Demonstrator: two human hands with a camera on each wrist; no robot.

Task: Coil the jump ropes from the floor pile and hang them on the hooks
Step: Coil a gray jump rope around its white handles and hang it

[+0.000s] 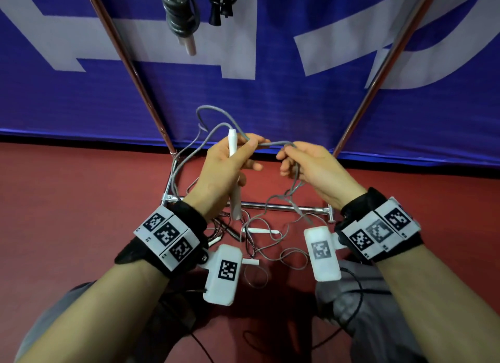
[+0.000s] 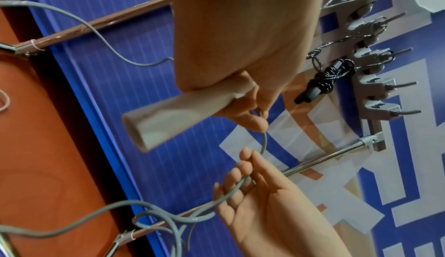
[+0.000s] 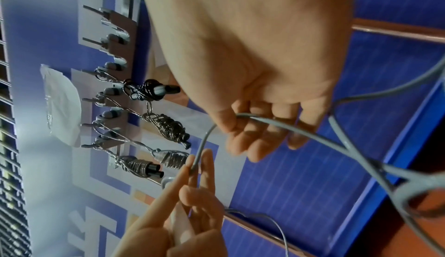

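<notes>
Left hand (image 1: 227,162) gripping the white handle (image 1: 234,173) of a grey jump rope (image 1: 273,144), cord pinched at its fingertips. Right hand (image 1: 311,165) curls around the same cord just beside it; the rest trails down to the tangled pile (image 1: 265,235) on the red floor (image 1: 81,200). Coiled ropes (image 3: 168,128) hang on the hooks (image 3: 106,93) against a blue banner (image 1: 297,105).

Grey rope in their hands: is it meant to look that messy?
The grey rope is tangled: near the right hand its strands cross and knot. The left hand grips its white handle.
</notes>
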